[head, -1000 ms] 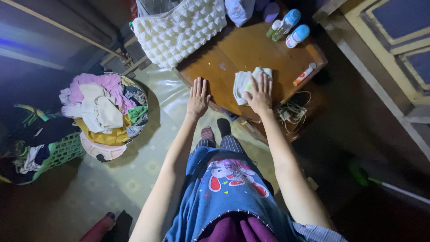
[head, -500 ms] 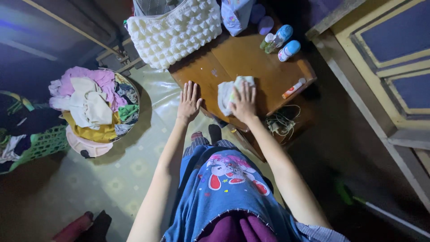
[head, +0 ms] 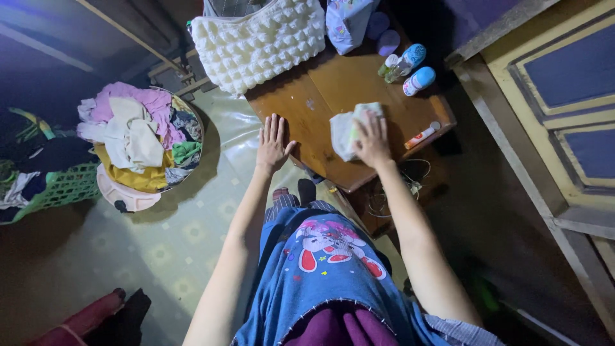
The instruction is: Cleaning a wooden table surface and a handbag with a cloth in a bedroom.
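The right hand point(head: 371, 140) lies palm-down on a folded white cloth point(head: 346, 130) near the middle of the dark wooden bench point(head: 320, 90), its fingers point(head: 362, 122) slightly spread and pressed flat on the fabric rather than pinching it. The left hand point(head: 273, 144) rests open at the bench's near-left edge, at about nine o'clock from the cloth, its fingers straight and loosely fanned, holding nothing. From the cloth, at about one o'clock, two small bottles with blue caps point(head: 410, 67) stand close together near the far right edge, and a slim white tube with an orange band point(head: 422, 134) lies at three o'clock by the right edge. At eleven o'clock a cream knitted bag with a bobble texture point(head: 259, 41) covers the bench's far-left corner, and a pale printed pouch point(head: 349, 22) stands at twelve o'clock; two round lilac items beside it are too dim to identify, perhaps lids. Off the bench, on the patterned floor point(head: 173, 237) at nine o'clock, a round basket point(head: 138, 144) is heaped with mixed clothes, with a green mesh basket point(head: 54, 189) just beyond it. A loose cable point(head: 400, 192) hangs below the bench's near corner.
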